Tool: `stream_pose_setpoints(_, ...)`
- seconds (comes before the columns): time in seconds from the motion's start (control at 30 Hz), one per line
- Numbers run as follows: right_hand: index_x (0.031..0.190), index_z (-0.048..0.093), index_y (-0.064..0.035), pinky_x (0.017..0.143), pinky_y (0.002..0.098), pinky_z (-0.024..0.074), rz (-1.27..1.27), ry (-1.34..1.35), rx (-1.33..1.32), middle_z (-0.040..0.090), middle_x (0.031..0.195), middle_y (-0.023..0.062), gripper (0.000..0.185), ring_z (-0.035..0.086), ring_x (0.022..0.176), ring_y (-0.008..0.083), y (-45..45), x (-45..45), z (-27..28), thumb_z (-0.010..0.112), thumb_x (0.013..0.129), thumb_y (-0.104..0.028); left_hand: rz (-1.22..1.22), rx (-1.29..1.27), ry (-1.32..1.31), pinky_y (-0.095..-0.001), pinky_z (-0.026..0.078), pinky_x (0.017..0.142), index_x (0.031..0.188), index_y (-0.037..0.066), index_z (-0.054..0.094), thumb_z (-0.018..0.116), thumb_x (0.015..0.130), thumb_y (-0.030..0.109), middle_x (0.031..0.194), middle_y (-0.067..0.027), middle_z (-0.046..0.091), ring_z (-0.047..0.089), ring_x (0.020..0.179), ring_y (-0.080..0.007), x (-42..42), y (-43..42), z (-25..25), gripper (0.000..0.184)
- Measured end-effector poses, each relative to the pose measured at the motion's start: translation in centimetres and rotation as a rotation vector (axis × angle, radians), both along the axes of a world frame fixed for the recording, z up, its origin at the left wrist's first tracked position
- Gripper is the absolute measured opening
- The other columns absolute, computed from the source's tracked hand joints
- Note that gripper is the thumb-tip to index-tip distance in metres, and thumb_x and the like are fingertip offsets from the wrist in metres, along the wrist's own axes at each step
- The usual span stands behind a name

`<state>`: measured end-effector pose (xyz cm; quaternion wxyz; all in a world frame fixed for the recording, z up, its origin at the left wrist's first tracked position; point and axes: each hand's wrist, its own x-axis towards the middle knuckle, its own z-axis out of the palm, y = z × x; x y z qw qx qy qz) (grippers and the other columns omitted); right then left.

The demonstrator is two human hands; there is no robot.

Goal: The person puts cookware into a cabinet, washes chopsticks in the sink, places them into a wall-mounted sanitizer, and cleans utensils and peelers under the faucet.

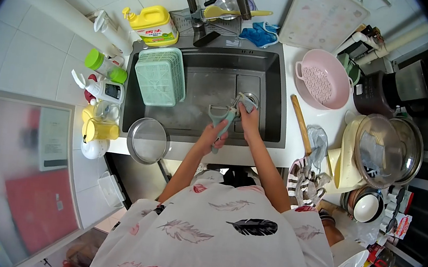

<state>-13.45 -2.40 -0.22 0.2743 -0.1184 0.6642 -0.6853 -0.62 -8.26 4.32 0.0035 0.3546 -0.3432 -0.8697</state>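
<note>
Over the dark sink [197, 138], my left hand [213, 135] is closed round the pale green handle of a peeler-like tool [220, 115]. Close beside it, my right hand [250, 120] pinches a greyish cloth or pad [249, 104] at the tool's upper end, above the drain. What exactly lies between those fingers is too small to tell. A mint green plastic basket [160, 77] rests tilted in the sink's left part. Some whitish foam or wet patches show on the sink floor.
A dark faucet [200, 29] arches over the sink's back. A round metal sieve [147, 141] sits at the front left edge. Yellow detergent [155, 25] stands at the back left. On the right are a pink colander [323, 79], a wooden rod [301, 125] and striped gloves [304, 183].
</note>
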Motion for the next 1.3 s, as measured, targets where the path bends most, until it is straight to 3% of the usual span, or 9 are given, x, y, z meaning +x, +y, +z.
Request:
stream_pose_setpoints(0.2, 0.084, 0.054, 0.0026, 0.062, 0.0288, 0.0412, -0.062, 0.133, 0.201, 0.057, 0.075, 0.0086, 0.031, 0.053, 0.07, 0.0154, -0.4, -1.1, 1.0, 0.055, 0.079, -0.028, -0.012, 0.006, 0.037, -0.019, 0.021, 0.03, 0.068, 0.01, 0.04, 0.048, 0.083, 0.033, 0.048, 0.001, 0.038, 0.028, 0.031, -0.005, -0.2, 0.5, 0.7, 0.028)
stream_pose_setpoints(0.5, 0.087, 0.054, 0.0008, 0.066, 0.0244, 0.0424, -0.208, -0.521, -0.274, 0.058, 0.087, 0.0068, 0.041, 0.056, 0.078, 0.0141, 1.0, -2.0, 3.3, 0.046, 0.084, -0.039, 0.024, -0.059, 0.094, -0.0206, 0.023, 0.03, 0.063, 0.007, 0.043, 0.05, 0.082, 0.037, 0.049, -0.0014, 0.042, 0.03, 0.03, -0.0066, -0.6, -0.6, 1.2, 0.035)
stream_pose_setpoints(0.7, 0.103, 0.052, 0.0024, 0.073, 0.0229, 0.0405, -0.042, -0.435, -0.255, 0.057, 0.095, 0.0079, 0.042, 0.054, 0.085, 0.0141, 1.9, -2.3, 3.9, 0.048, 0.084, -0.034, -0.029, -0.156, 0.049, -0.0194, 0.023, 0.029, 0.071, 0.009, 0.044, 0.05, 0.082, 0.034, 0.049, -0.0019, 0.044, 0.031, 0.03, -0.0057, -0.5, -0.6, 1.6, 0.028)
stream_pose_setpoints(0.77, 0.102, 0.053, 0.0001, 0.074, 0.0234, 0.04, 0.054, -0.014, -0.109, 0.057, 0.093, 0.0058, 0.035, 0.054, 0.085, 0.0144, 1.5, -2.1, 3.9, 0.052, 0.082, -0.028, -0.061, -0.206, 0.024, -0.0197, 0.023, 0.029, 0.07, 0.009, 0.045, 0.051, 0.081, 0.033, 0.049, -0.0022, 0.044, 0.031, 0.03, -0.0059, -0.6, -0.3, 1.5, 0.028)
stream_pose_setpoints(0.8, 0.102, 0.053, 0.0001, 0.074, 0.0234, 0.04, 0.051, -0.015, -0.109, 0.057, 0.093, 0.0058, 0.035, 0.054, 0.085, 0.0144, 1.4, -2.1, 3.9, 0.052, 0.082, -0.028, -0.068, -0.181, 0.013, -0.0198, 0.023, 0.029, 0.07, 0.008, 0.045, 0.051, 0.081, 0.033, 0.049, -0.0022, 0.044, 0.031, 0.03, -0.0059, -0.6, -0.1, 1.6, 0.028)
stream_pose_setpoints(1.0, 0.089, 0.056, 0.003, 0.068, 0.0276, 0.0415, -0.108, 0.251, -0.006, 0.059, 0.078, 0.0125, 0.032, 0.056, 0.073, 0.0188, 0.2, -2.2, 3.3, 0.053, 0.081, -0.028, -0.063, -0.1, 0.046, -0.0202, 0.022, 0.03, 0.064, 0.008, 0.043, 0.05, 0.082, 0.034, 0.047, -0.0007, 0.041, 0.03, 0.03, -0.0057, -0.5, 0.2, 1.9, 0.032)
stream_pose_setpoints(1.07, 0.079, 0.056, 0.0036, 0.06, 0.0328, 0.041, -0.105, 0.396, 0.313, 0.054, 0.065, 0.0192, 0.038, 0.055, 0.062, 0.025, 0.3, -2.3, 3.6, 0.051, 0.081, -0.034, -0.063, -0.089, 0.067, -0.0203, 0.022, 0.03, 0.062, 0.009, 0.043, 0.049, 0.082, 0.034, 0.046, -0.0001, 0.039, 0.03, 0.03, -0.0056, -0.3, 0.2, 1.8, 0.033)
stream_pose_setpoints(1.17, 0.073, 0.053, 0.0035, 0.056, 0.038, 0.0389, -0.246, 0.315, 0.375, 0.049, 0.06, 0.0228, 0.042, 0.052, 0.056, 0.031, -0.3, -3.0, 1.8, 0.05, 0.081, -0.038, -0.112, -0.11, 0.066, -0.0202, 0.021, 0.03, 0.058, 0.009, 0.041, 0.048, 0.083, 0.035, 0.044, 0.0008, 0.036, 0.028, 0.03, -0.0055, -0.1, 0.2, 1.7, 0.036)
stream_pose_setpoints(1.3, 0.077, 0.054, 0.0038, 0.06, 0.0377, 0.0399, -0.118, 0.15, 0.314, 0.052, 0.066, 0.0229, 0.041, 0.054, 0.063, 0.0326, -0.1, -1.7, 3.2, 0.049, 0.081, -0.037, -0.074, -0.071, 0.08, -0.0199, 0.021, 0.03, 0.058, 0.009, 0.04, 0.047, 0.084, 0.035, 0.043, 0.0012, 0.036, 0.028, 0.03, -0.0054, -0.3, 0.5, 2.0, 0.037)
